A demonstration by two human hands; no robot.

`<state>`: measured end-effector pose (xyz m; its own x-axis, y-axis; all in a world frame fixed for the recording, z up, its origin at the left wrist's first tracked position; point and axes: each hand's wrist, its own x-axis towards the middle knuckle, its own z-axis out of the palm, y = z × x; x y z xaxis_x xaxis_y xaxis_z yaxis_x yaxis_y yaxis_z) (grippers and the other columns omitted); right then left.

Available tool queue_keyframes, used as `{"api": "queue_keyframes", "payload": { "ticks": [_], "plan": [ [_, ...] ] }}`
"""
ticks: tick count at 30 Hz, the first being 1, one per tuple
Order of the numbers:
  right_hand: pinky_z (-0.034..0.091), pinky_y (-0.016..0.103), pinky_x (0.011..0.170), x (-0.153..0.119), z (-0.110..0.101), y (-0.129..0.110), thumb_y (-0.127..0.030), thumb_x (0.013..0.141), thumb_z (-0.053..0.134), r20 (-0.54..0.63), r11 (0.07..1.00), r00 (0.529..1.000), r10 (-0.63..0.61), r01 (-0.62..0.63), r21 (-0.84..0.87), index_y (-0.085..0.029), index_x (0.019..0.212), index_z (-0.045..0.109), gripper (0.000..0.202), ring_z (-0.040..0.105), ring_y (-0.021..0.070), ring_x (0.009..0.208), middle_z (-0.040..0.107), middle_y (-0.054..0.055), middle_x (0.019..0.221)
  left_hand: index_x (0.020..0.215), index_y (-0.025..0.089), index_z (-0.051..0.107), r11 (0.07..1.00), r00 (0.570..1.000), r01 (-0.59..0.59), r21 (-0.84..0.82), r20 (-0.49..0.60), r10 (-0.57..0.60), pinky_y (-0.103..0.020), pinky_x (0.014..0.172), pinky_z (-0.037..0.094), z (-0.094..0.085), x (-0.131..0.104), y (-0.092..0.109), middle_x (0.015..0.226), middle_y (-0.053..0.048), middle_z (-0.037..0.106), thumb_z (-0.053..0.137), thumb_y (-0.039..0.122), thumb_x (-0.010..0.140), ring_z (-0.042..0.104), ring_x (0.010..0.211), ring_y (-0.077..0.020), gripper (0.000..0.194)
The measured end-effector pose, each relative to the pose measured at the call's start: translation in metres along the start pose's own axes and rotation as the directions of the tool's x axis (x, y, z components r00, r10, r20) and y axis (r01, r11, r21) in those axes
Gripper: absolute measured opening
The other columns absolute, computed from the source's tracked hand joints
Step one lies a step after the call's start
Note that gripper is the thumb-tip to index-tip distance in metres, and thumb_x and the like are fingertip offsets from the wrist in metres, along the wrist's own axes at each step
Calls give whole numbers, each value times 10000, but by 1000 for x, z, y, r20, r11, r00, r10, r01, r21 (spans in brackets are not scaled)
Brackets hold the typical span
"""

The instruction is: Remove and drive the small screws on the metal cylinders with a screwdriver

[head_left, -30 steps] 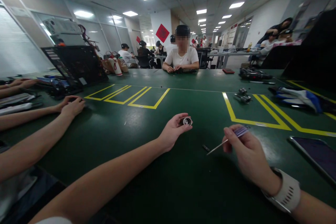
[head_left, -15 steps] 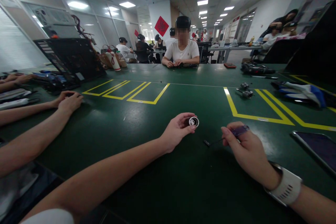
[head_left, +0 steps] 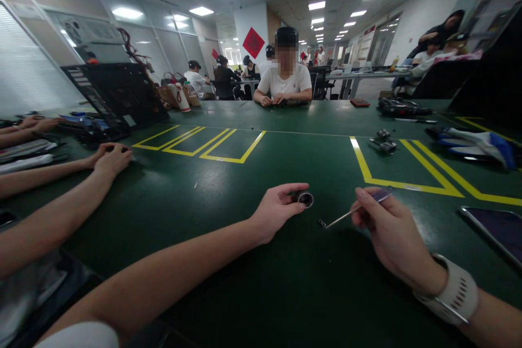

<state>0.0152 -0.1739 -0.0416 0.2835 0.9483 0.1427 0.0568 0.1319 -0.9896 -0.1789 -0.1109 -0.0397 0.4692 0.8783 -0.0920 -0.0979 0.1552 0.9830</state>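
Observation:
My left hand (head_left: 277, 209) holds a short metal cylinder (head_left: 305, 199) between thumb and fingers, its round open end facing me. To the right, my right hand (head_left: 385, 223) is closed on the purple handle of a thin screwdriver (head_left: 346, 215). The shaft points down and left. At its tip is a small dark part (head_left: 322, 223), close to the table surface; whether it touches the tip is too small to tell. The two hands are apart, both over the green table (head_left: 253, 293).
Metal parts (head_left: 382, 143) lie inside yellow tape at the right, with blue-and-white gloves (head_left: 475, 144) beyond and a phone (head_left: 495, 234) nearer. Another person's hands (head_left: 112, 157) are at the left. A person (head_left: 285, 79) sits opposite, near a black tool (head_left: 402, 106).
The cylinder in my left hand has shifted slightly right and down, its opening now darker. My right hand has turned the screwdriver, so its shaft shows clearly. The view has shifted a little.

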Motion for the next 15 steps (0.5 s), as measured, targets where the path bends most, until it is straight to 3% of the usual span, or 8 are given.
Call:
{"api": "queue_keyframes", "payload": {
  "ticks": [3, 7, 15],
  "plan": [
    [526, 300, 560, -5, 1, 0, -429, 827, 570, 50, 995, 995, -84, 81, 63, -213, 843, 541, 218, 619, 164, 623, 629, 14, 693, 1084, 173, 639, 1000, 1000, -8, 2, 8, 8, -388, 972, 430, -1, 0, -1, 1077, -77, 667, 624, -40, 693, 627, 986, -176, 446],
    [553, 337, 700, -14, 4, 2, -372, 853, 554, 154, 963, 961, -230, 248, -110, -228, 901, 558, 152, 667, 190, 794, 684, 42, 834, 1061, 172, 643, 999, 999, -41, -1, 15, 41, -384, 947, 438, 0, 0, -4, 1069, -76, 660, 611, -52, 679, 628, 958, -173, 444],
    [541, 292, 663, -25, 9, -1, -248, 866, 507, 353, 771, 837, -418, 533, -350, -237, 924, 597, 108, 660, 178, 794, 686, 42, 893, 984, 158, 641, 997, 997, -80, -22, 10, 80, -410, 951, 423, 2, 1, -6, 1070, -83, 642, 596, -42, 663, 607, 990, -193, 381]
  ]
}}
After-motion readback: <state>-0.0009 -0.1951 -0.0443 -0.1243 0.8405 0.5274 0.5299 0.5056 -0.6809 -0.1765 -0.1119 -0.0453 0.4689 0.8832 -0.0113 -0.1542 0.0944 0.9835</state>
